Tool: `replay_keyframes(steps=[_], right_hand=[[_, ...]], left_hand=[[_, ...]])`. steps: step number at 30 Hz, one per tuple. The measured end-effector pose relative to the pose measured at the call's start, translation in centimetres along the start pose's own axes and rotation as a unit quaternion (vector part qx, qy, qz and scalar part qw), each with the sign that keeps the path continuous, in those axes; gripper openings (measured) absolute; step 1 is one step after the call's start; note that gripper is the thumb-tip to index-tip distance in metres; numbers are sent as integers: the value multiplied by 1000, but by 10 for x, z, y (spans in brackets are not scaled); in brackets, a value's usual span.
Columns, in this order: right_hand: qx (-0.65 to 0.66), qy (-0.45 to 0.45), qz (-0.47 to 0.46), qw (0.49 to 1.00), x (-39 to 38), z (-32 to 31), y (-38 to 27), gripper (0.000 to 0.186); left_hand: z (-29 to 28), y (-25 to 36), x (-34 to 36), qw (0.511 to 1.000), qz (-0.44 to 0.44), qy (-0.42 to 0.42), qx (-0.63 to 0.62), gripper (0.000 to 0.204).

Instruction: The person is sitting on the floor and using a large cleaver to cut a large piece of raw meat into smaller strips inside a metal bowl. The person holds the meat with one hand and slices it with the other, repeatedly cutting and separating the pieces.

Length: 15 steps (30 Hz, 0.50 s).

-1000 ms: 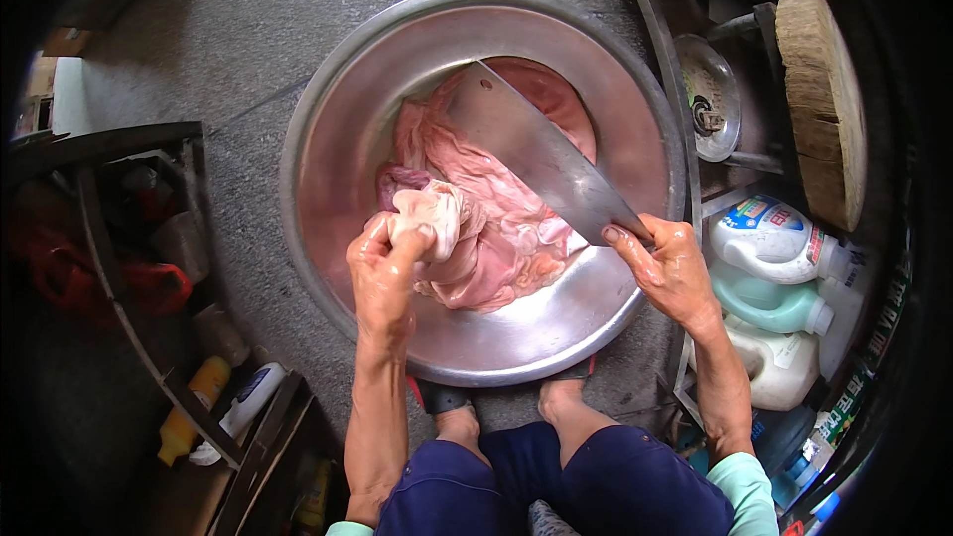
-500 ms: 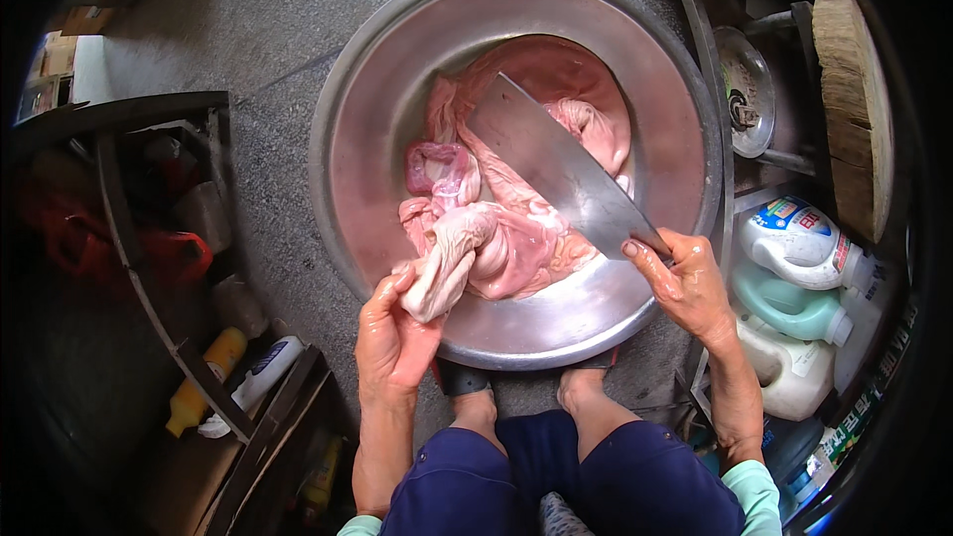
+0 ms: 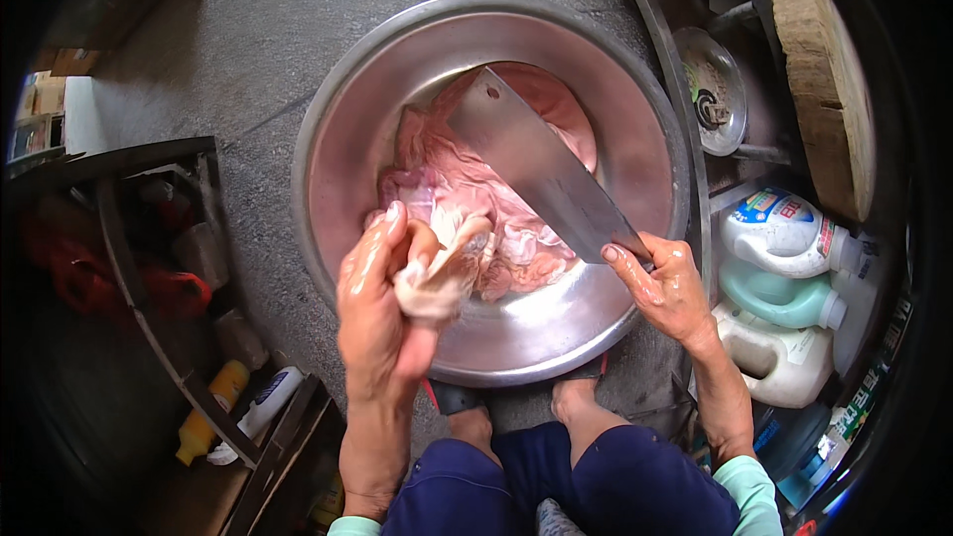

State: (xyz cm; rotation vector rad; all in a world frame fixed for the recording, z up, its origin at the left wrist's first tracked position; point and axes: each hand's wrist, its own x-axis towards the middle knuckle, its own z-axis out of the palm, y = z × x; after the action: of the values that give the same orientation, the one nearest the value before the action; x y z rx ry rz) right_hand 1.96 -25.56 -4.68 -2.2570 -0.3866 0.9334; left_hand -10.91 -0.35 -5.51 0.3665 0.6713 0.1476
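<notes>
A wide metal basin (image 3: 643, 154) stands on the floor before my feet, with folds of wet pink raw offal (image 3: 447, 174) heaped in its middle. My left hand (image 3: 375, 313) is raised over the basin's near left side, its fingers closed on a pale, slightly blurred end of the offal. In my right hand (image 3: 671, 288), at the near right rim, is the handle of a broad cleaver (image 3: 541, 169). Its blade slants to the far left above the heap, covering part of it. I cannot tell whether the blade touches the offal.
Detergent jugs (image 3: 784, 283) line the right side, below a thick round wooden chopping board (image 3: 819, 89) and a clear dish (image 3: 713, 89). On the left, a dark rack (image 3: 129, 238) holds a yellow bottle (image 3: 210, 407), a white bottle (image 3: 268, 399) and red plastic (image 3: 179, 290).
My left hand has lifted and turned, bringing the pale end of offal up with it. The cleaver stays in my right hand at nearly the same slant. The whole view has shifted slightly.
</notes>
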Motion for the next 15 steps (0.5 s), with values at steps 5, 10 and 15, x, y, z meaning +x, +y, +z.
replay_keyframes(steps=[5,10,15], right_hand=[[4,-3,-4,1000,2,4,5,26],[-20,-9,18,1000,4,6,11,26],[-20,-10,20,1000,4,10,14,26]], left_hand=[[-76,-48,24,970,-76,201,-114,36],[-85,-57,4,961,-91,252,62,37],[-95,-68,-18,952,-158,227,130,43]])
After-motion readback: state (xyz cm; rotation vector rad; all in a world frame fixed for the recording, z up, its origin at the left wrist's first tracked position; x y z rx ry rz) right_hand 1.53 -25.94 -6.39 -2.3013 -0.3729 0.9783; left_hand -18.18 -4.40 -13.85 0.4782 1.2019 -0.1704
